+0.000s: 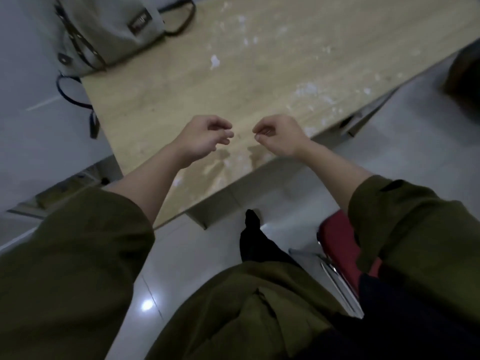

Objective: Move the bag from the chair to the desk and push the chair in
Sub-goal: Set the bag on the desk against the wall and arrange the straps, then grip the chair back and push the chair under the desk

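A pale wooden worktop (259,61) fills the view. The grey bag (109,29) already rests on its far left corner. The red chair (335,237) stands unpushed, lower right. Both hands, left (205,137) and right (279,135), hover empty, fingers loosely curled. Next, likely grasp the chair.

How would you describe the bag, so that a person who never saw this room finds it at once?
Start at the long wooden desk and follow it to its far left corner. There lies a grey fabric backpack with dark studded straps, one strap hanging over the desk's edge. Nothing else lies on the desk.
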A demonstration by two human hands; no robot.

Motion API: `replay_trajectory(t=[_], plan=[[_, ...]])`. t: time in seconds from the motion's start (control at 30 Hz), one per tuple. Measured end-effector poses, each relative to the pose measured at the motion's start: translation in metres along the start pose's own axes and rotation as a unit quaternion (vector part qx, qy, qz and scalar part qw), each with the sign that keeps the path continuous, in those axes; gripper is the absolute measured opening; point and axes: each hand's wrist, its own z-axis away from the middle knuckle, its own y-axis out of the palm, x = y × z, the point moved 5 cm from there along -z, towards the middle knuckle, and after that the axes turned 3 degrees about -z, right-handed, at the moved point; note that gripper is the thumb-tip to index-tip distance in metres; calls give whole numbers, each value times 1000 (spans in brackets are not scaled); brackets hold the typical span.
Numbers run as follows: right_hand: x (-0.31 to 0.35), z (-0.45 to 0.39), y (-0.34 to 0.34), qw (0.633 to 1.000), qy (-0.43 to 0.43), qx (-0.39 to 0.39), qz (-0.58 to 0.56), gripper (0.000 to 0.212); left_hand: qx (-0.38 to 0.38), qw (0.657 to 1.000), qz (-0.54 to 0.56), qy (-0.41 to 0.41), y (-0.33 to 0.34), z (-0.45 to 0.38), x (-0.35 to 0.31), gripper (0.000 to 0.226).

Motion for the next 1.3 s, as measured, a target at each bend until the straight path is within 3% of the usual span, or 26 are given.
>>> replay_trajectory(t=[0.53, 0.97, 1.13, 1.3], plan=[[-110, 211, -50, 975, 166, -132, -69, 18, 209, 970, -90, 86, 195, 59, -42, 25], [-167, 448, -148, 933, 213, -286, -40, 19, 328, 923, -102, 175, 394, 205, -115, 26], [-168, 539, -195, 919, 183, -349, 25, 20, 364, 902, -98, 211, 462, 266, -140, 25], [-171, 605, -228, 905, 128, -367, 172, 21, 381, 889, -69, 245, 519, 310, -169, 25]])
